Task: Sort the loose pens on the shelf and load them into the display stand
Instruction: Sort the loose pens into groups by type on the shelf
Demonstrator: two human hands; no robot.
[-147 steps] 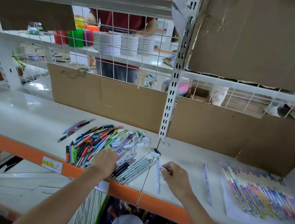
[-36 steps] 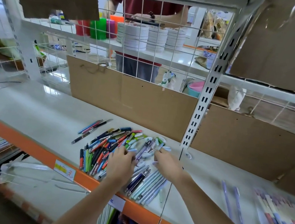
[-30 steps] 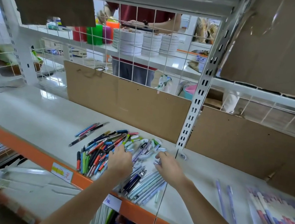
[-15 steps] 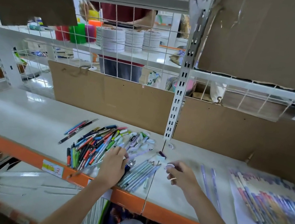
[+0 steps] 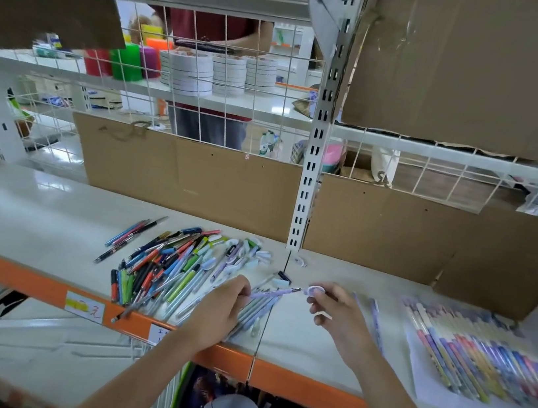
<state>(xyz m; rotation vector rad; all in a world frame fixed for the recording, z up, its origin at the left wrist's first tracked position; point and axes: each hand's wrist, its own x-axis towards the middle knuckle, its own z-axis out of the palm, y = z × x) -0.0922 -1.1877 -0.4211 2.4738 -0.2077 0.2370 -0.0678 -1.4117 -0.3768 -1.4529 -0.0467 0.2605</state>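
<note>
Head view: two hands over loose pens on a shelf (image 5: 33,226).

The left hand (image 5: 222,304) pinches a lilac pen (image 5: 274,293) at centre frame, tip toward the cap (image 5: 313,290) pinched by the right hand (image 5: 337,312); the two are just apart. The pen pile (image 5: 175,267) lies left of centre, sorted pens (image 5: 468,349) on paper at right, blurred. The edge label (image 5: 84,306) bears unreadable scribbles. Lower frame is cut off by knees.
</note>
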